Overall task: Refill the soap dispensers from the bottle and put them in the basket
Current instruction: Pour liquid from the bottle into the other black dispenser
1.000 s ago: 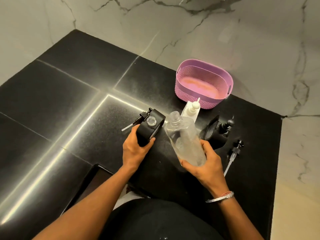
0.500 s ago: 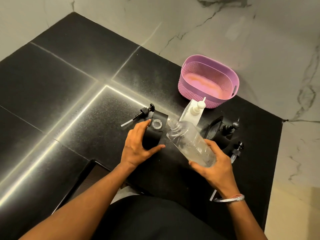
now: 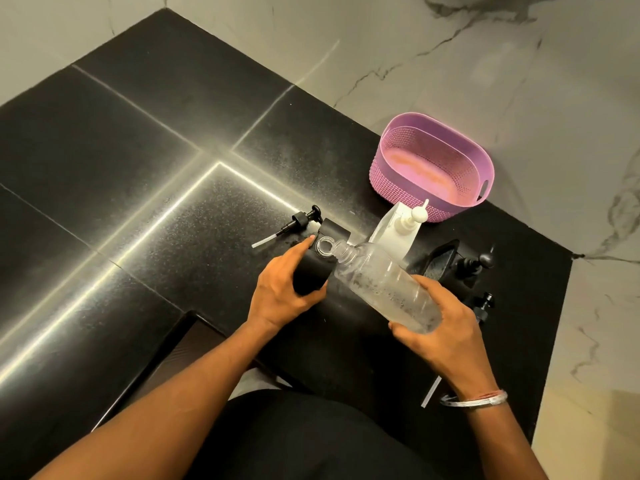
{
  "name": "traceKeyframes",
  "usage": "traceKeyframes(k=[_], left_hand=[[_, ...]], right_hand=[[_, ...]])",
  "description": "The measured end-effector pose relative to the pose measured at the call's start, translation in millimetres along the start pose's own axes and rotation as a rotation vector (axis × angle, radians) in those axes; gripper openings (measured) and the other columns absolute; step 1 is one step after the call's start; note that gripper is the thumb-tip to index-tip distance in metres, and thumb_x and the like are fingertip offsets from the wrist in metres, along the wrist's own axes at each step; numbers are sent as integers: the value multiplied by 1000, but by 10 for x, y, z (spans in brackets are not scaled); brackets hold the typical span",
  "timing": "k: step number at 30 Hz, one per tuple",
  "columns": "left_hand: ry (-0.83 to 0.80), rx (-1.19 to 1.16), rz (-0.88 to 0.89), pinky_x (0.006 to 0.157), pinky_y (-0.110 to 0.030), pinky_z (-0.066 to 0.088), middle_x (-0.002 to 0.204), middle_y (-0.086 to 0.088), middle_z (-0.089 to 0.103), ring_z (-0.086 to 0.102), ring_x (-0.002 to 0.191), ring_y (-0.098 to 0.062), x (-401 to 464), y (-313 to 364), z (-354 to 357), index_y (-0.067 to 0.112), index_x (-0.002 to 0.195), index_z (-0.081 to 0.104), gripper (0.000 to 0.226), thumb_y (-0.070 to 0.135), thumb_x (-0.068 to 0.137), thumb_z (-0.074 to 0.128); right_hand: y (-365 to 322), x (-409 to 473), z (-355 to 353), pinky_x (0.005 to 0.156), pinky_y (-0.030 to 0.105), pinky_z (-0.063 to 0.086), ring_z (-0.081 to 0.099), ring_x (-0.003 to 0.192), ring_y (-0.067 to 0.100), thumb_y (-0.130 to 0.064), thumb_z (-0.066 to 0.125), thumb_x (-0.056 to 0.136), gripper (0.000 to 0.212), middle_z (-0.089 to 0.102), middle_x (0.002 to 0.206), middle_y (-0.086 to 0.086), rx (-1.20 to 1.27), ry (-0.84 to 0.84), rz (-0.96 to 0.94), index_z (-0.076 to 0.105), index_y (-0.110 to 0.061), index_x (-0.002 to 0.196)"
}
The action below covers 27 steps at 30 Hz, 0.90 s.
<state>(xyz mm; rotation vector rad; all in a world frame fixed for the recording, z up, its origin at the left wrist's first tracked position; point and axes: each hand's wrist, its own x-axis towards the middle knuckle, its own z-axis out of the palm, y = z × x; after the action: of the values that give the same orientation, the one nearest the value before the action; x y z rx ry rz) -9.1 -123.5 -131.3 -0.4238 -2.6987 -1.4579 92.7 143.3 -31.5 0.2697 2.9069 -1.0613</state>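
Bottle [image 3: 384,289] has tipped lower, its mouth meeting the dispenser [image 3: 320,263] opening.

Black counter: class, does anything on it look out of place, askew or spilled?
Two pump tops lie loose on the counter: one behind the open dispenser, another beyond the right hand. No spill shows. The basket holds nothing.

A black polished tiled floor [image 3: 104,161] with pale grout lines is observed, bright glare running along the joints. White marble with grey veining [image 3: 450,57] borders it at the far and right sides. A silver bangle [image 3: 474,400] is worn at one wrist. Dark clothing [image 3: 311,441] fills the lower edge.
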Motion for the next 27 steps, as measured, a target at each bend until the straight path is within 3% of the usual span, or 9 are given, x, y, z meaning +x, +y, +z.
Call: traceKeyframes(k=[11,18,27], left_hand=[[-22,11,2,104,-31,50,136,2,68,65,115,-18,16,-47,7,32,156,42,91,37,79,90],[-22,6,-6,102,-36,54,134,4,68,65,112,-19,13,-42,-1,35,155,41,91,36,79,91],[-23,17,-9,99,-37,55,133,4,69,64,109,-18,14,-59,5,34,156,42,93,37,77,92]], right_hand=[[-72,-51,-126,83,32,63,59,112,4,-41,93,68,83,60,125,-21,-74,-25,-30,51,-43,140],[-129,-82,-162,67,29,63,66,98,3,-44,94,67,72,56,114,-32,-81,-19,-11,52,-41,125],[-218,-130,-223,66,21,62,68,100,5,-43,94,67,72,64,116,-19,-88,3,-41,56,-36,127]])
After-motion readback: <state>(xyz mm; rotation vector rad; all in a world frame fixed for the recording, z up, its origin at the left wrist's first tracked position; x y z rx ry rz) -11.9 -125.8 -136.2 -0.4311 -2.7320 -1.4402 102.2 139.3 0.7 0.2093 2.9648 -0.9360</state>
